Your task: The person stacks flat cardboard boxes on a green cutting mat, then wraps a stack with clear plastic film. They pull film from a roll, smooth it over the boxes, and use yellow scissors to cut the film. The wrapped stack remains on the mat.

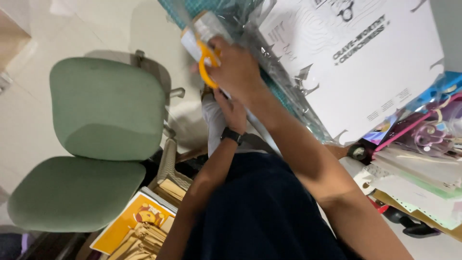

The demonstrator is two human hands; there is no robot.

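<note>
From my remote seat, the biggest thing I see is the green office chair (96,139) at the left, then the white flat-packed carton sheet (356,62) with dark print, sleeved in clear film, lying on the counter (435,226) at the upper right. I judge the cutting is under way but not finished: the film looks intact along most of the sheet's edge, and no cut-off piece shows. Right of the sheet lie stacked papers (418,178) and a pink-and-blue glossy pack (433,115). Low left, a yellow printed card (130,224) rests on tan envelopes. My right hand (236,72) is closed through the yellow handles of the scissors (207,60), at the sheet's left corner. My left hand (233,110), wearing a black wristwatch (232,136), sits just beneath it; I cannot tell what its fingers pinch.
</note>
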